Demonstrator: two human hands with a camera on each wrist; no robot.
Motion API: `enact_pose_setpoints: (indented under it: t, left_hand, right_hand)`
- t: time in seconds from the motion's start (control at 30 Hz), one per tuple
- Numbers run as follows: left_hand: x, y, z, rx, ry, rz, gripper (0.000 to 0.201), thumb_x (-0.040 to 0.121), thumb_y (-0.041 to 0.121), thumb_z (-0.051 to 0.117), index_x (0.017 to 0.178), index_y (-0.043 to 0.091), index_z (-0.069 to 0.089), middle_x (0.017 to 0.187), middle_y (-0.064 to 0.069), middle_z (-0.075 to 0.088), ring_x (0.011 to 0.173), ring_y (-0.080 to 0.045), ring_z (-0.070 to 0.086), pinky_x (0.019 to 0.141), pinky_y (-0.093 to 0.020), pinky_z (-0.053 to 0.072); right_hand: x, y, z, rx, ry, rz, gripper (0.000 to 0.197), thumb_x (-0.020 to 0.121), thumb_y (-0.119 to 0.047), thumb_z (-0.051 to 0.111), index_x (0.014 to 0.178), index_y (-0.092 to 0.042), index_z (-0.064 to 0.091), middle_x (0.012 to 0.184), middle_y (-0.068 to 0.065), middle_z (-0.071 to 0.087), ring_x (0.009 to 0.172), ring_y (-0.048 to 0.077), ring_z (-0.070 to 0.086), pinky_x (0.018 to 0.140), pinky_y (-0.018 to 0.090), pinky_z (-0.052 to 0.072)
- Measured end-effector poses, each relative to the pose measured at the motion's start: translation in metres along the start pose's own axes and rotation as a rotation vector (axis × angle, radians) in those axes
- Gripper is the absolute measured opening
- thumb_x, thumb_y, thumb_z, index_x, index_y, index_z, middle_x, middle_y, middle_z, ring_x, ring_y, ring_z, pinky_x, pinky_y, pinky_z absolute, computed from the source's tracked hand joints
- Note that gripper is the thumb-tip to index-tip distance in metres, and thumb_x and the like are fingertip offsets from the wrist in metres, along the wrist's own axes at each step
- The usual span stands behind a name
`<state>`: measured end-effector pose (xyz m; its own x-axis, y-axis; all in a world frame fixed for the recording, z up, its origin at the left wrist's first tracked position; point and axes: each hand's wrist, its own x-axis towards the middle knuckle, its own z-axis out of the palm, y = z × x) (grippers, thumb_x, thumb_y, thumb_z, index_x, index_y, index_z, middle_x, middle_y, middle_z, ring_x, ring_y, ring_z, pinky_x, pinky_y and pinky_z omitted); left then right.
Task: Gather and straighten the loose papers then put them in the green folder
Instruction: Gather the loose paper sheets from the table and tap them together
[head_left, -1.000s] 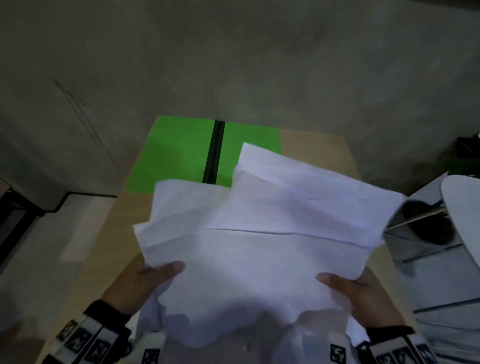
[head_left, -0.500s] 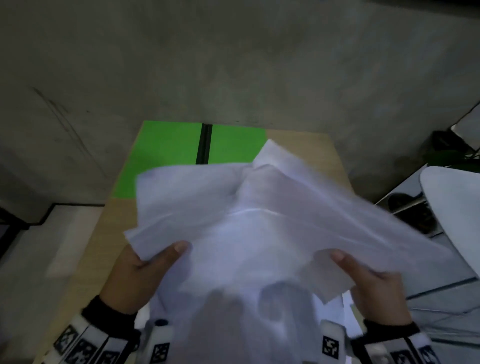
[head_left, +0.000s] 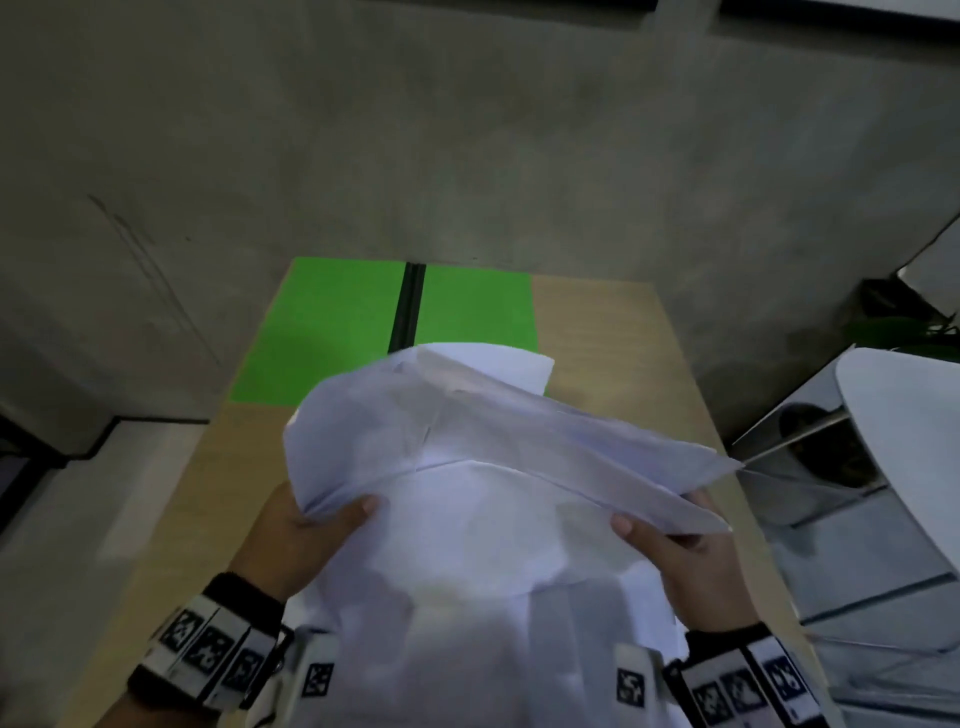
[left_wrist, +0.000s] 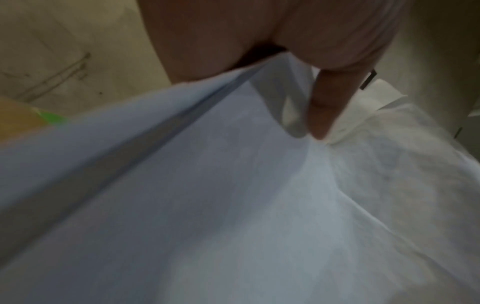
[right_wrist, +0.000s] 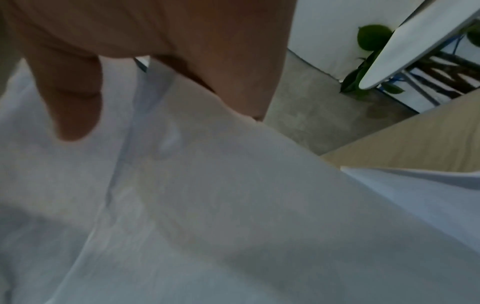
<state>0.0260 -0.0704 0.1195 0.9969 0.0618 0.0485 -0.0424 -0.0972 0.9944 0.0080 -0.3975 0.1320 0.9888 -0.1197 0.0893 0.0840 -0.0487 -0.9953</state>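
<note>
A loose bundle of white papers (head_left: 467, 467) is held up above the wooden table (head_left: 613, 353), its sheets fanned out and uneven. My left hand (head_left: 306, 530) grips the bundle's left edge, thumb on top. My right hand (head_left: 680, 551) grips the right edge, thumb on top too. The left wrist view shows the left hand (left_wrist: 306, 82) with its thumb pressed onto the papers (left_wrist: 207, 195). In the right wrist view the right hand (right_wrist: 145, 67) pinches the papers (right_wrist: 207, 205) the same way. The green folder (head_left: 332, 332) lies open flat at the table's far end, partly hidden by the sheets.
A grey concrete floor (head_left: 467, 130) surrounds the narrow table. At the right stand a white round table (head_left: 904, 447) on a metal frame and a green plant (right_wrist: 369, 53). Black-and-white marker bands wrap both wrists (head_left: 208, 649).
The sheets have been pulled closer together and the bundle is narrower than a second ago. Both hands have moved inward and the right edge has dropped.
</note>
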Motion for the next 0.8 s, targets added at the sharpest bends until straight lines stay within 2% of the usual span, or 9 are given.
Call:
enact_pose_setpoints:
  t: [0.07,0.13,0.2,0.27,0.37,0.5,0.63,0.7,0.8]
  left_hand:
    - [0.006,0.004,0.004,-0.028,0.062,0.009,0.014,0.061,0.049,0.083,0.068,0.054,0.072,0.070,0.038,0.068,0.072,0.021,0.062,0.063,0.002,0.047]
    - [0.008,0.007,0.006,0.040,0.078,0.094,0.064,0.078,0.000,0.071,0.062,0.062,0.067,0.065,0.042,0.064,0.069,0.025,0.059,0.062,0.004,0.045]
    - [0.006,0.004,-0.001,0.027,0.050,0.083,0.068,0.076,-0.017,0.065,0.071,0.051,0.074,0.074,0.036,0.070,0.073,0.019,0.064,0.066,0.000,0.049]
    - [0.001,-0.006,-0.005,-0.012,0.010,0.047,0.046,0.073,-0.009,0.074,0.079,0.036,0.078,0.082,0.026,0.075,0.080,0.011,0.068,0.070,-0.006,0.052]
    - [0.000,-0.011,-0.001,0.022,-0.050,-0.020,0.027,0.065,0.024,0.086,0.081,0.043,0.077,0.088,0.028,0.074,0.090,0.007,0.068,0.074,-0.005,0.051]
    - [0.010,-0.001,0.005,0.184,0.010,-0.026,0.039,0.083,-0.005,0.067,0.069,0.031,0.065,0.052,0.034,0.064,0.054,0.017,0.059,0.050,0.001,0.042]
    - [0.019,0.009,-0.007,0.162,0.006,-0.035,0.023,0.074,0.011,0.080,0.060,0.028,0.071,0.050,0.028,0.065,0.053,0.009,0.059,0.048,-0.002,0.043]
    - [0.022,0.019,-0.013,0.131,-0.026,-0.026,0.016,0.057,0.034,0.080,0.063,0.047,0.074,0.056,0.033,0.066,0.058,0.013,0.058,0.054,-0.005,0.045]
    - [0.021,0.020,-0.018,0.114,-0.096,-0.051,0.036,0.063,0.036,0.084,0.064,0.066,0.065,0.063,0.041,0.063,0.061,0.021,0.057,0.064,-0.010,0.049]
  right_hand:
    - [0.006,-0.005,0.005,-0.003,0.026,-0.003,0.040,0.074,0.007,0.070,0.102,-0.021,0.071,0.087,-0.021,0.075,0.085,-0.005,0.069,0.071,0.015,0.056]
    - [0.010,-0.005,0.002,-0.019,0.063,-0.045,0.033,0.075,0.001,0.070,0.085,-0.029,0.078,0.080,-0.021,0.075,0.081,-0.005,0.069,0.068,0.013,0.055]
    - [0.010,-0.003,-0.003,-0.023,0.077,-0.034,0.015,0.072,-0.019,0.073,0.082,-0.027,0.079,0.086,-0.012,0.077,0.088,0.006,0.071,0.069,0.013,0.054]
    - [0.009,0.004,-0.007,-0.017,0.058,0.039,0.022,0.067,-0.035,0.077,0.086,-0.024,0.079,0.092,-0.007,0.077,0.093,0.012,0.071,0.076,0.023,0.056]
    - [0.012,0.007,-0.003,-0.058,0.000,0.113,0.021,0.072,-0.015,0.076,0.087,-0.030,0.075,0.092,-0.019,0.075,0.090,0.000,0.069,0.080,0.027,0.051]
    - [0.022,0.000,0.000,-0.090,-0.026,0.056,0.029,0.077,-0.006,0.073,0.081,-0.034,0.077,0.086,-0.017,0.076,0.083,-0.001,0.070,0.071,0.016,0.052]
    - [0.036,-0.015,-0.004,-0.051,0.031,0.000,0.018,0.074,-0.008,0.075,0.083,-0.023,0.075,0.085,-0.014,0.076,0.081,0.003,0.070,0.066,0.011,0.052]
    - [0.043,-0.020,-0.007,-0.025,0.049,-0.001,0.021,0.068,-0.017,0.077,0.089,-0.017,0.074,0.090,-0.007,0.077,0.087,0.010,0.070,0.071,0.017,0.054]
    - [0.052,-0.028,-0.008,-0.038,0.027,0.022,0.036,0.065,-0.027,0.077,0.099,-0.018,0.073,0.101,-0.003,0.076,0.096,0.013,0.070,0.081,0.029,0.055]
